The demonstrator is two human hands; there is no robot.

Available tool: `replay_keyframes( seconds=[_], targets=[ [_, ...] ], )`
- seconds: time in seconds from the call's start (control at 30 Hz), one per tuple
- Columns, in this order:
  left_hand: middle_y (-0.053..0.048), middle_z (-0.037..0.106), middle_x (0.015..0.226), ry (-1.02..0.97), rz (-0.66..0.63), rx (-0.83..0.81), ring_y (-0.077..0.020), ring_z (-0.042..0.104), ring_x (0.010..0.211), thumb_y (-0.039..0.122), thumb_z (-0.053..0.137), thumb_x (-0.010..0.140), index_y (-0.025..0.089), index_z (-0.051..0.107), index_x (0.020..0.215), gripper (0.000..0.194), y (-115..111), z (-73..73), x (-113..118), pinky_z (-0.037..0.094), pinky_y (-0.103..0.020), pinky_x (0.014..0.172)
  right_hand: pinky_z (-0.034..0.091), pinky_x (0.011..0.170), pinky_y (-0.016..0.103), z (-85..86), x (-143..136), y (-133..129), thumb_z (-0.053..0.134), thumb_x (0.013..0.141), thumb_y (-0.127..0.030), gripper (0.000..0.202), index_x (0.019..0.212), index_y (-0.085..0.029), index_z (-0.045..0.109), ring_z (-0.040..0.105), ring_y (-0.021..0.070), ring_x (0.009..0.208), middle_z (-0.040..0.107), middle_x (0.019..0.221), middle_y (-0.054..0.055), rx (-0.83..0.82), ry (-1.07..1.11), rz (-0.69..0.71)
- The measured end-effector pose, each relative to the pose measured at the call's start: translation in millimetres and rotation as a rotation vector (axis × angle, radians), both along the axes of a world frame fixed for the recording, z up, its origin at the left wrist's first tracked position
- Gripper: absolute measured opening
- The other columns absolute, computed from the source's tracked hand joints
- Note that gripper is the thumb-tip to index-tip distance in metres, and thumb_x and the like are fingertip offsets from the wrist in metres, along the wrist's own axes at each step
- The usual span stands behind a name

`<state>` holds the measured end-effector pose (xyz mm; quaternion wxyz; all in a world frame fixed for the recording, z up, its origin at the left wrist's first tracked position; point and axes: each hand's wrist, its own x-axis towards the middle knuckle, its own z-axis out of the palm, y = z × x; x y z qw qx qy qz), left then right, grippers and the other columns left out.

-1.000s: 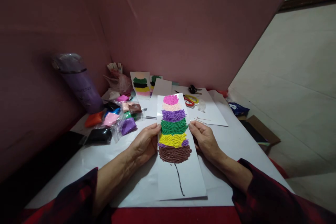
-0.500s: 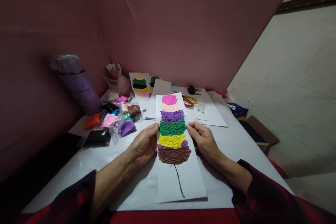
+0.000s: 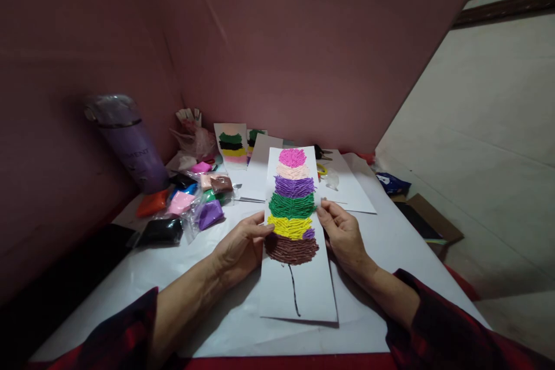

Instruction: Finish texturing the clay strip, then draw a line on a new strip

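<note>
Between my hands is a tall white card (image 3: pixel 277 295) tilted up over the table. Coloured clay strands form stacked bands on it: pink, peach, purple, green, yellow with a bit of purple, and brown, with a thin black line below. My left hand (image 3: pixel 243 243) grips the left edge, its thumb lying over the front near the yellow and brown bands. On the right edge, level with the green band, my right hand (image 3: pixel 344 234) pinches the card. The fingers behind the card are partly hidden.
Plastic-wrapped clay packets, among them black (image 3: pixel 161 231), purple (image 3: pixel 211 215) and orange (image 3: pixel 152 203), lie left on the white-covered table (image 3: pixel 208 312). A purple bottle (image 3: pixel 134 147) stands behind them. Farther back are a striped card (image 3: pixel 231 150), white sheets (image 3: pixel 359 199) and partly hidden yellow-handled scissors (image 3: pixel 321 169).
The card has shifted slightly right and up and turned a little. My left thumb has slid down and further onto its front. The scissors are now mostly covered by the card.
</note>
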<state>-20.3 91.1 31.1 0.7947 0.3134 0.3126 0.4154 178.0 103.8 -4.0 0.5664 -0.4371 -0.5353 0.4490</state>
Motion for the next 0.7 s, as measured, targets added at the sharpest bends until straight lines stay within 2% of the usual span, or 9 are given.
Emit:
replay_keyframes(
  seconds=[0.17, 0.3, 0.47, 0.57, 0.63, 0.7],
  targets=[
    [-0.017, 0.071, 0.112, -0.011, -0.099, 0.018, -0.0313, 0.066, 0.104, 0.002, 0.065, 0.06, 0.009, 0.068, 0.113, 0.053, -1, 1.4, -1, 0.047, -0.041, 0.095, 0.053, 0.072, 0.032, -1.5, 1, 1, 0.061, 0.088, -0.044, 0.023, 0.097, -0.023, 0.065, 0.064, 0.0219, 0.085, 0.068, 0.083, 0.004, 0.023, -0.012, -0.045],
    [-0.019, 0.07, 0.114, -0.038, -0.137, 0.017, -0.032, 0.067, 0.104, 0.008, 0.068, 0.067, 0.008, 0.068, 0.114, 0.047, -2, 0.7, -1, 0.047, -0.043, 0.097, 0.054, 0.073, 0.033, -0.2, 1, 1, 0.062, 0.086, -0.045, 0.026, 0.099, -0.023, 0.067, 0.063, 0.0237, 0.09, 0.069, 0.088, 0.005, 0.023, -0.009, -0.05],
    [-0.017, 0.069, 0.116, -0.067, -0.003, 0.026, -0.0284, 0.066, 0.105, 0.029, 0.063, 0.085, 0.009, 0.069, 0.111, 0.034, 0, -4.8, 2, 0.048, -0.039, 0.097, 0.052, 0.072, 0.032, 3.1, -3, -1, 0.062, 0.086, -0.043, 0.023, 0.095, -0.022, 0.067, 0.063, 0.0212, 0.082, 0.069, 0.087, 0.005, 0.026, -0.002, -0.024],
    [-0.015, 0.073, 0.105, 0.006, 0.135, 0.035, -0.0275, 0.069, 0.096, 0.029, 0.063, 0.085, 0.009, 0.07, 0.104, 0.028, 2, -5.7, 3, 0.052, -0.038, 0.09, 0.05, 0.062, 0.029, 6.3, -5, -5, 0.062, 0.086, -0.043, 0.025, 0.095, -0.021, 0.068, 0.059, 0.0174, 0.067, 0.067, 0.079, 0.003, 0.03, -0.079, 0.004],
    [-0.013, 0.074, 0.094, 0.066, 0.226, 0.031, -0.0265, 0.07, 0.087, 0.026, 0.066, 0.082, 0.01, 0.07, 0.095, 0.021, 3, -6.1, 3, 0.054, -0.037, 0.083, 0.045, 0.051, 0.027, 10.5, -4, -6, 0.059, 0.088, -0.045, 0.029, 0.102, -0.02, 0.067, 0.053, 0.0144, 0.054, 0.064, 0.073, 0.001, 0.033, -0.164, -0.039],
    [-0.011, 0.074, 0.085, 0.118, 0.291, 0.019, -0.0259, 0.071, 0.08, 0.027, 0.068, 0.08, 0.011, 0.069, 0.087, 0.018, 3, -7.4, 3, 0.055, -0.037, 0.078, 0.04, 0.044, 0.026, 16.6, 3, -3, 0.054, 0.091, -0.046, 0.033, 0.109, -0.02, 0.064, 0.049, 0.0125, 0.047, 0.063, 0.072, 0.001, 0.073, -0.232, -0.165]
  ],
)
